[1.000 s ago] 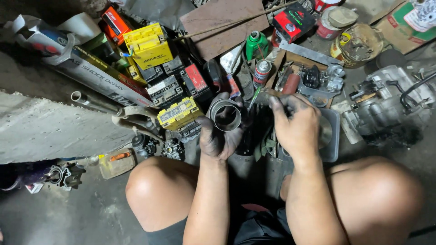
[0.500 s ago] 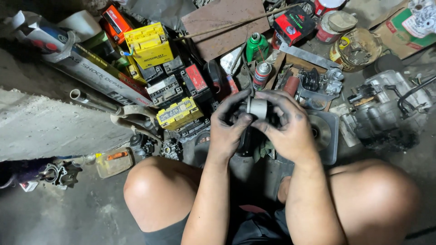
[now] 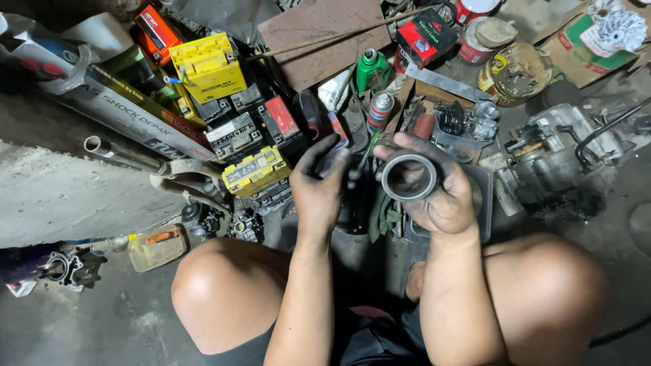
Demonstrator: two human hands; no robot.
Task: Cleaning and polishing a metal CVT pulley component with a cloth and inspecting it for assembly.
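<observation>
- A long grey box with a printed label lies slantwise at the far left, reaching from the left edge towards the middle.
- A brown board lies flat at the far middle, with a thin rod across it.
- A grey engine sits at the right, just beyond the right knee.
- A yellow battery stands far left of the board; an orange box leans just behind it.
- A smaller yellow-topped battery lies nearer, left of the hands, with a black, red-labelled battery beyond it.
- A red and black carton stands far right of the board, beside a round tin with parts inside.
- A green bottle and a red-banded spray can stand just beyond the hands.
- The right hand is curled round a grey metal ring, thumb on its far rim and fingers wrapped beneath, so the ring sits in the middle of the scene with its opening facing up.
- The left hand, blackened with grease, is just left of the ring with fingers loosely bent; its fingertips sit over a dark part below, and I cannot tell whether they grip it.
</observation>
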